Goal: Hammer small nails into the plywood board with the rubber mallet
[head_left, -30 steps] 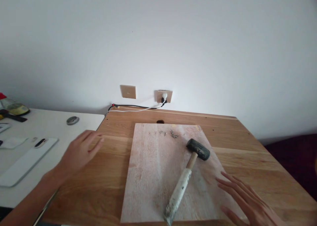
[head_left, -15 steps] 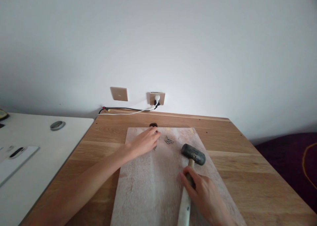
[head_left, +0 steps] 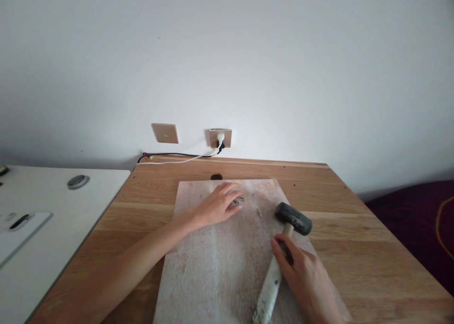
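My left hand point(head_left: 220, 204) reaches over the far part of a pale wooden board point(head_left: 198, 267). Its fingers and thumb are apart around a small pile of metal nails point(head_left: 239, 200), partly covered by the fingers; whether they touch the nails I cannot tell. One loose nail point(head_left: 259, 212) lies to the right of the pile. My right hand point(head_left: 305, 272) is wrapped round the handle of a rubber mallet point(head_left: 271, 281). The black mallet head point(head_left: 293, 218) is at the board's right edge, and the handle slants toward me.
Under the board is a wooden table point(head_left: 358, 258) with a dark round hole point(head_left: 216, 177) behind the board. Cables point(head_left: 177, 162) run along the wall to a socket point(head_left: 220, 138). On the left, a white surface point(head_left: 64, 234) carries a grey round object point(head_left: 78, 181).
My left hand has shifted right, from beside the nails to over them, and its fingers have spread. My right hand and the mallet have moved right, and a single nail now shows on the board.
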Available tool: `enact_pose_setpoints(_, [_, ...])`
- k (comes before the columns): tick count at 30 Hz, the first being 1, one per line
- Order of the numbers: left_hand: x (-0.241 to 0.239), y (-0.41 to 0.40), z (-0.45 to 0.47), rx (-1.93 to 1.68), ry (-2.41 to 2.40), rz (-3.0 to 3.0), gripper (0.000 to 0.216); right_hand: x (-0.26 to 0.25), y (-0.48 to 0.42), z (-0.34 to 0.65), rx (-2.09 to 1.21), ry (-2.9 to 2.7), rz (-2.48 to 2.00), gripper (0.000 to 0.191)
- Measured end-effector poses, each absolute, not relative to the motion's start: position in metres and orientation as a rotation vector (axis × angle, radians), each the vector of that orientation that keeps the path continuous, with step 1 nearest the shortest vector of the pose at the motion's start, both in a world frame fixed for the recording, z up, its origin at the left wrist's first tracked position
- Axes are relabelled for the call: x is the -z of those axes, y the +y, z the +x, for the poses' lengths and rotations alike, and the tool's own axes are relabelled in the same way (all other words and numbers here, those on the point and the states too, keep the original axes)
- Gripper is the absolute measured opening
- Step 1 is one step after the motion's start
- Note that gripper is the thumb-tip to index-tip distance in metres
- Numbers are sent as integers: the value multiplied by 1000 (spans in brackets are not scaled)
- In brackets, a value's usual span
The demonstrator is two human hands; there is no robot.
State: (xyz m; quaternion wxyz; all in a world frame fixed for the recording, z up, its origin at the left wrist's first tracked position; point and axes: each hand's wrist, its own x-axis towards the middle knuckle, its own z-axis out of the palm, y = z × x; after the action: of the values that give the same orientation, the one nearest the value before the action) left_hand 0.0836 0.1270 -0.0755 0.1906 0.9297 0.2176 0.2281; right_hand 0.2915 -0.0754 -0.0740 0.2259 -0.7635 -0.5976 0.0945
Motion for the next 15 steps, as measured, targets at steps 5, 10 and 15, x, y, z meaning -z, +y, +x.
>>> enact_pose_setpoints(5, [73, 119, 97, -443, 446, 2731, 51, 79, -76, 292, -175, -1645, -2070, 52])
enact_pose_setpoints(10, [75, 103, 115, -418, 290, 2733, 48, 76, -75, 292, -129, -1662, -2016, 54])
enact_pose_setpoints(15, [77, 96, 126, -471, 138, 2724, 38, 77, -75, 292, -90, -1672, -2003, 58])
